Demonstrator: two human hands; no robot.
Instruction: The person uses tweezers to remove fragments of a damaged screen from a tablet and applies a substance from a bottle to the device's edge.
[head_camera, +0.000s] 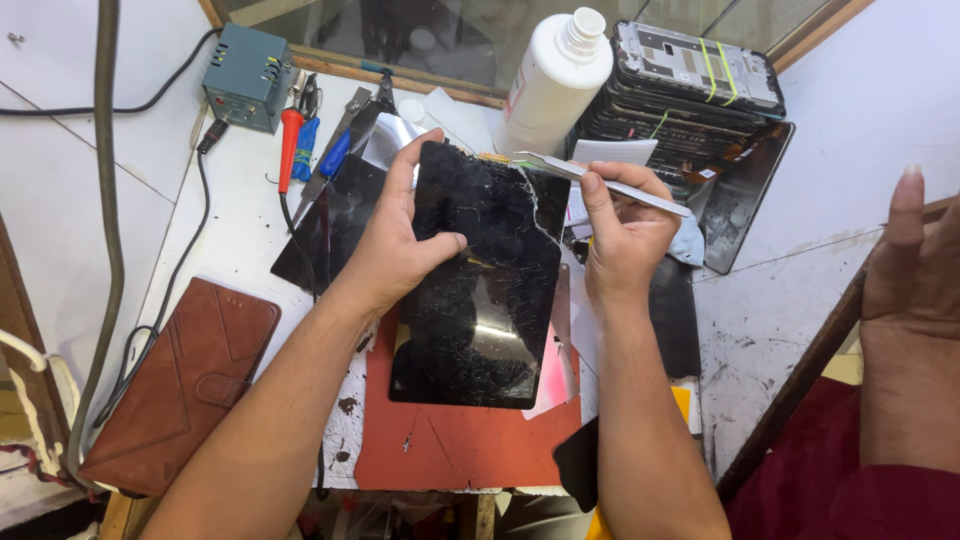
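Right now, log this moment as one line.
left hand: holds cracked tablet | right hand: thin metal pry tool at tablet's top edge | beneath: red mat

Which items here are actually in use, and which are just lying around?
In use: left hand gripping cracked black tablet screen; right hand holding thin flat metal pry blade at its top edge.

Lying about: brown leather case, white plastic bottle, stacked phone frames, red-handled tool.

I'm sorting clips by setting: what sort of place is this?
Probably a phone and tablet repair bench: a cracked black tablet screen, a stack of stripped phone frames, and a small blue-grey soldering station.
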